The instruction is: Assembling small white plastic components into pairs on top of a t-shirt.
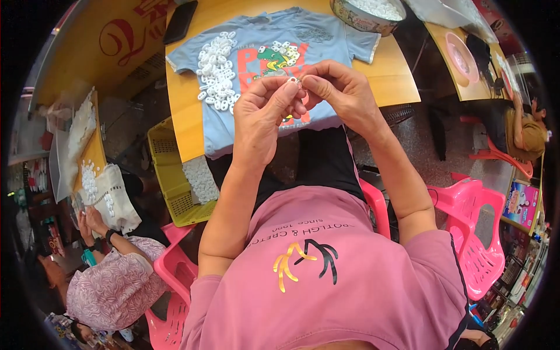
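Note:
Close together above a blue T-shirt [219, 128] spread on the table, both my hands are pinched at the fingertips. Between the thumb and fingers of my left hand [262, 111] is a small white piece [293, 81] with dark marks. My right hand [344, 93] meets it from the other side with thumb and forefinger pressed together; whatever they pinch is too small to make out. A heap of small white oval pieces with dark marks [217, 73] lies on the shirt to the left. A smaller group of similar pieces [286, 52] lies on the shirt's print beyond my hands.
A round tin [367, 20] of white pieces stands at the far right of my table [396, 73]. A dark phone [181, 22] lies far left. Below the table's left edge is a yellow crate [169, 169], a bag of white pieces [200, 178] beside it. Co-workers sit left and right near pink chairs [475, 233].

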### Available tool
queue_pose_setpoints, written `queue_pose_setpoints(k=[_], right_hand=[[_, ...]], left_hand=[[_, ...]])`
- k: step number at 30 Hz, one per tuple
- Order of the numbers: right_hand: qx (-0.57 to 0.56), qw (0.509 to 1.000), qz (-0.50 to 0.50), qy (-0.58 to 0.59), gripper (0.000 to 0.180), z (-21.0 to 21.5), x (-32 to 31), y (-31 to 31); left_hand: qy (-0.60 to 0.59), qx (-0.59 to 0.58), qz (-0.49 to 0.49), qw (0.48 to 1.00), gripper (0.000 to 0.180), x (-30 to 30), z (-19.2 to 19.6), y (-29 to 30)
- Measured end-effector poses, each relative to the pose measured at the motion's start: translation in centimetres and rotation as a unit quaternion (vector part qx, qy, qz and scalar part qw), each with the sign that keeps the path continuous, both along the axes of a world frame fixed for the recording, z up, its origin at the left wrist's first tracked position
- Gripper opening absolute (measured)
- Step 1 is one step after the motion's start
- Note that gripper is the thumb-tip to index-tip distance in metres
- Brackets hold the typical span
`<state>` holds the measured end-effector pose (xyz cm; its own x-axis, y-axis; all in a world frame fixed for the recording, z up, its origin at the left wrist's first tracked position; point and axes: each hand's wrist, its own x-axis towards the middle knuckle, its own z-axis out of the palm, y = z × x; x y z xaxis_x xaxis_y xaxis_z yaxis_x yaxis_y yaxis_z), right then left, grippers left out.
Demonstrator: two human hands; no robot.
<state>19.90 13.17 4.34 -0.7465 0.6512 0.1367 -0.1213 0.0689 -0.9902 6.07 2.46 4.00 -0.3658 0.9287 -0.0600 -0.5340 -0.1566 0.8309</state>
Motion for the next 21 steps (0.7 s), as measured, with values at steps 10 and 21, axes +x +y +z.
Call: queue_pose_setpoints(k=[10, 21], right_hand=[[-0.012, 1.000, 0.025, 0.009, 0.020, -0.17, -0.02, -0.10], [0.019, 0.999, 0.027, -0.004, 0.021, 0.19, 0.04, 0.08]], left_hand=[[0.003, -0.001, -0.014, 1.000, 0.016, 0.02, 0.42, -0.31], [0.028, -0.003, -0.013, 1.000, 0.016, 0.08, 0.33, -0.24]])
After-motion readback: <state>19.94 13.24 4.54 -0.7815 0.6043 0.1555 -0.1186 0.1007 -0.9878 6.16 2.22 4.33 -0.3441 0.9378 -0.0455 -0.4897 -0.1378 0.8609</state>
